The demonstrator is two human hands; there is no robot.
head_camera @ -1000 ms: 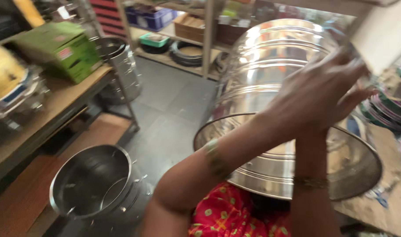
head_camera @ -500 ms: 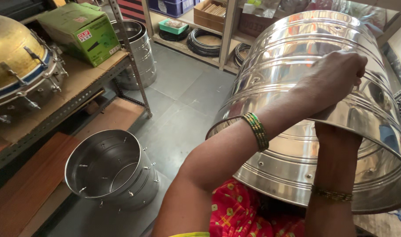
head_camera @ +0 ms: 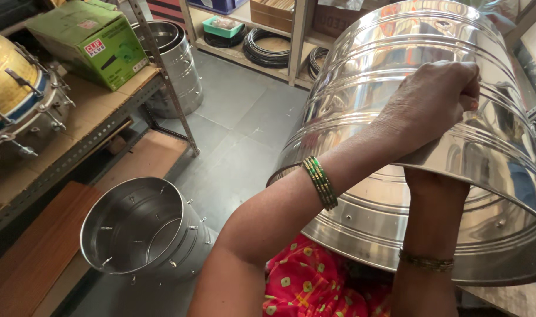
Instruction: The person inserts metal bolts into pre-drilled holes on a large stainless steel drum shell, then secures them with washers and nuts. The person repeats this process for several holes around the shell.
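Note:
A large shiny steel drum shell lies tilted across my lap, its open rim toward me. My left hand sits on the shell's upper side with the fingers curled tight against the metal. Green bangles circle that wrist. My right hand comes up from below and is mostly hidden under the left hand. Only its wrist, pressed against the shell wall, and a gold bangle show. My red patterned clothing is visible below the shell.
A smaller steel shell studded with bolts stands on the grey floor at left. A metal rack holds a green cardboard box and a brass-coloured drum. More steel shells and black rings sit by the back shelves.
My left hand's fingers were spread on the shell and are now curled. The shell sits closer and fills more of the view, and my head has tilted down.

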